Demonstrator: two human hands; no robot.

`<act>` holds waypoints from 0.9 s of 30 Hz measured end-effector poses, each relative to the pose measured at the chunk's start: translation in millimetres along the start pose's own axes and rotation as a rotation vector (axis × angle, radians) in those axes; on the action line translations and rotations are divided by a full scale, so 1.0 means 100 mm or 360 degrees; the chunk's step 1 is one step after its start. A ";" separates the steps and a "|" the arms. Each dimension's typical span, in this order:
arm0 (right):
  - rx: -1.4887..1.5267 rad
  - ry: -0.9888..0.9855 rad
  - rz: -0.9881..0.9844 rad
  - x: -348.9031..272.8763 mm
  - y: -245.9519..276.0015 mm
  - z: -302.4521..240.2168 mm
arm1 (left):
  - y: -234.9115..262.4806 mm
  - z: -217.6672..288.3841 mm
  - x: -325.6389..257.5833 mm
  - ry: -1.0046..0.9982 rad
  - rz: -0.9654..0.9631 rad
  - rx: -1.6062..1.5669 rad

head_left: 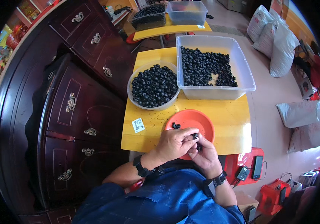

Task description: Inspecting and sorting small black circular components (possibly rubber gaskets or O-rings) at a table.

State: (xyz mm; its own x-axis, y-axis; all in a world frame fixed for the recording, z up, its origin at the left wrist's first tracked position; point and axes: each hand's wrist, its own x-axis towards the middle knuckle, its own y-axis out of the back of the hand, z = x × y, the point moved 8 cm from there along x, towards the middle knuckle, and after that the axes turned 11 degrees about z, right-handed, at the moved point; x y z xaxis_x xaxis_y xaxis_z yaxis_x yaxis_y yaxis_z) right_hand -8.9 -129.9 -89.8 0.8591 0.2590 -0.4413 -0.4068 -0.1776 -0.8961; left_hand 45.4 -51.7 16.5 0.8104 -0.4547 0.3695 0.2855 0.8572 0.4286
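Over the near side of an orange-red plastic bowl (206, 125), my two hands meet with fingers pinched together. Between their fingertips is a small black ring-shaped part (194, 136), gripped by my left hand (173, 143) and my right hand (206, 158). Another black piece (199, 148) shows against the fingers of my right hand. A few loose black parts (175, 126) lie in the bowl, just beyond my left hand. Behind the bowl stands a round clear tub (130, 91) heaped with the same black parts. My fingers hide some of the bowl's inside.
A large clear bin (242, 71) with more black parts stands on the yellow table (152, 130), near a white label (138, 125). Dark wooden drawers (81, 123) line the left. A red stool (255, 155) bears a phone. White sacks (283, 48) and another person (317, 71) are at right.
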 end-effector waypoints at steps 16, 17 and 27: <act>-0.0184 0.0253 -0.0080 0.00 -0.06 -0.08 | 0.06 0.13 0.02 -0.0361 0.0204 0.0011; -0.0190 0.0306 -0.0084 0.00 -0.07 -0.10 | 0.08 0.18 0.00 -0.0497 0.0228 0.0109; -0.0229 0.0385 -0.0123 -0.02 -0.07 -0.15 | 0.06 -0.05 0.06 -0.0045 -0.0140 0.0231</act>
State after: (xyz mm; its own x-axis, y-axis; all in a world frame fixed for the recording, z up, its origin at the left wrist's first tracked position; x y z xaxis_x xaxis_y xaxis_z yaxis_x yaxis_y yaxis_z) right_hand -2.8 -143.3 -82.2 0.9420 0.0459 -0.3326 -0.3040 -0.3038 -0.9030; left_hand 54.7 -48.2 17.5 0.7704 -0.5346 0.3474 0.2762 0.7709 0.5739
